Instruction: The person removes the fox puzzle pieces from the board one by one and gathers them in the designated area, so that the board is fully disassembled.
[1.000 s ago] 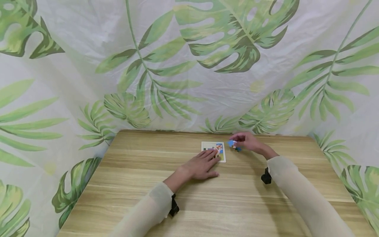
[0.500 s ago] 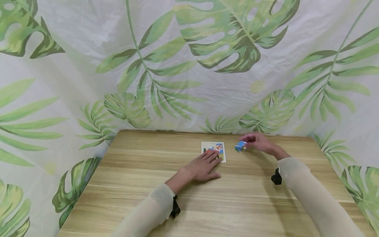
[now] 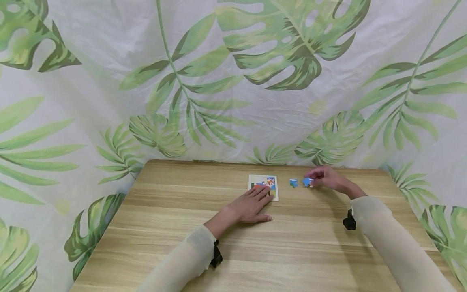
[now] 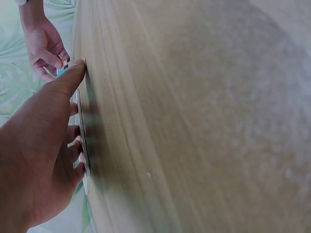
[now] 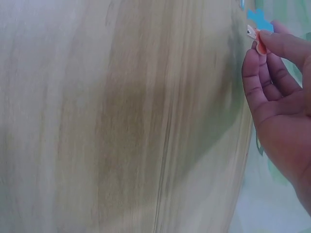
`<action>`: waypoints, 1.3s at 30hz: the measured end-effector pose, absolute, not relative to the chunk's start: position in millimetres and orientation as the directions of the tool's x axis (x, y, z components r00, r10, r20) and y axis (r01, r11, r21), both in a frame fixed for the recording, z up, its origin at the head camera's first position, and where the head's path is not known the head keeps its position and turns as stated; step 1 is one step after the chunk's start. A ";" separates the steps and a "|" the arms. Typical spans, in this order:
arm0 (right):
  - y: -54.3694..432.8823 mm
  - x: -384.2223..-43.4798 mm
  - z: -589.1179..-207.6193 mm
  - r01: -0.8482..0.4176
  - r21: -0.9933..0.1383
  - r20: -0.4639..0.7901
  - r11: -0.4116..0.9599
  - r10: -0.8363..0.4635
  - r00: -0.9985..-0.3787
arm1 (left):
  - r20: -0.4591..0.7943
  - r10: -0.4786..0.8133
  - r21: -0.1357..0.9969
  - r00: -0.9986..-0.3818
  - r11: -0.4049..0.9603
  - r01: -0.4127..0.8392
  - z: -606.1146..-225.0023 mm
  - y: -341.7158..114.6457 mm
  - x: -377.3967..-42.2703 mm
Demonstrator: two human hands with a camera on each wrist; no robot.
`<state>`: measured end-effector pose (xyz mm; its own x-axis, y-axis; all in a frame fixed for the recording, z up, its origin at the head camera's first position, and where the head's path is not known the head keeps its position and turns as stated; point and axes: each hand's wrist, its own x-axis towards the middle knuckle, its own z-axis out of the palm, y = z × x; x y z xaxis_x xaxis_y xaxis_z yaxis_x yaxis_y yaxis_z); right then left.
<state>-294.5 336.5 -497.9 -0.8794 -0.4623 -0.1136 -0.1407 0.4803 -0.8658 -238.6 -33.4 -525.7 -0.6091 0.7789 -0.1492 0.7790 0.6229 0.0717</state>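
My left hand [image 3: 251,207] lies flat with spread fingers on a small white-framed jigsaw puzzle [image 3: 274,196], covering its lower part. An animal's head shows in the picture at the upper right of the frame. Off to the right, my right hand [image 3: 328,178] pinches a blue puzzle piece [image 3: 307,182] between thumb and fingers. The right wrist view shows orange and white on that same puzzle piece [image 5: 261,22]. Between frame and right hand, a second puzzle piece [image 3: 293,183], blue and green, lies on the table.
The wooden table [image 3: 219,251] ends at a back edge just behind the puzzle. A leaf-printed cloth [image 3: 204,101] hangs behind it. Both wrists wear a small black camera [image 3: 216,257].
My right hand has moved rightward with a piece in its fingers, away from the puzzle frame. The blue and green piece now lies apart on the table. My left hand has barely shifted.
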 end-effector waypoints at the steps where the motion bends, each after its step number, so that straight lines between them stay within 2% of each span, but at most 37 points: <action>1: 337.2 -294.6 -498.4 -0.129 -0.867 -0.122 0.482 -0.456 -0.882 | -0.147 0.780 0.073 -0.608 0.621 0.780 -525.8 -33.6 -238.8; 22: 330.5 -299.5 -504.7 -0.251 -0.728 -0.055 0.638 -0.419 -0.906 | -0.153 0.784 0.098 -0.602 0.618 0.780 -524.0 -33.5 -240.1; 33: 326.5 -297.5 -509.5 -0.346 -0.665 0.027 0.662 -0.442 -0.897 | -0.163 0.782 0.109 -0.602 0.621 0.776 -523.4 -34.7 -238.5; 39: 326.6 -297.8 -512.7 -0.349 -0.663 0.036 0.662 -0.438 -0.898 | -0.156 0.782 0.099 -0.604 0.621 0.778 -525.9 -34.9 -238.9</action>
